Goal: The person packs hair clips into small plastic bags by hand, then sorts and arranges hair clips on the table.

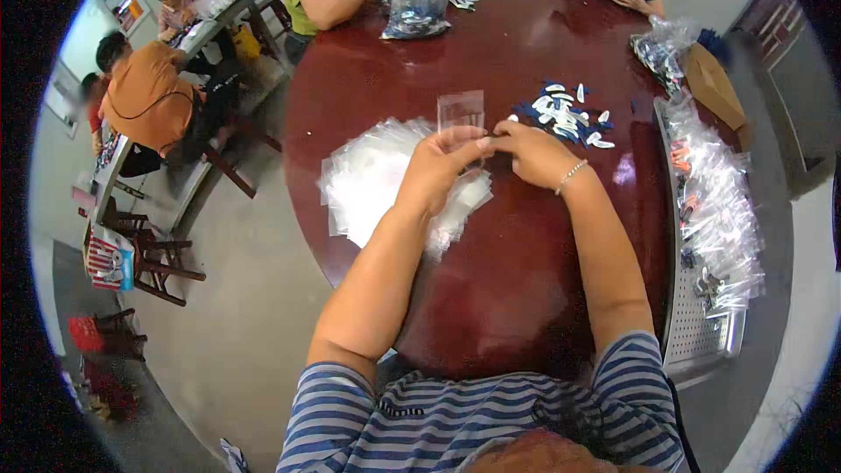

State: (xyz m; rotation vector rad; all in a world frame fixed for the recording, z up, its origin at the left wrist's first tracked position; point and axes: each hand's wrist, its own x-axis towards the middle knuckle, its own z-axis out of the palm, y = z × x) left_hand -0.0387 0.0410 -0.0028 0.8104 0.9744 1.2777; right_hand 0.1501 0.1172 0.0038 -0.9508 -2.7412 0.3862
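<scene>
My left hand (pixel 435 166) is closed on a small clear plastic bag (pixel 461 109), which stands up beyond the fingers. My right hand (pixel 536 154), with a beaded bracelet (pixel 572 177) at its wrist, is pinched close beside the left fingertips. What its fingers hold is too small to make out. Under and left of my left hand spreads a heap of flat clear plastic bags (pixel 368 180). Just beyond my right hand lies a loose pile of small white and dark blue pieces (pixel 561 114).
A perforated metal tray (pixel 692 328) at the right holds many filled clear bags (pixel 718 210). Behind it are a cardboard box (pixel 714 86) and a bulging bag (pixel 661 52). Across the round table (pixel 377 70), two people handle bags, one a large clear bag (pixel 416 0). Others sit at the left.
</scene>
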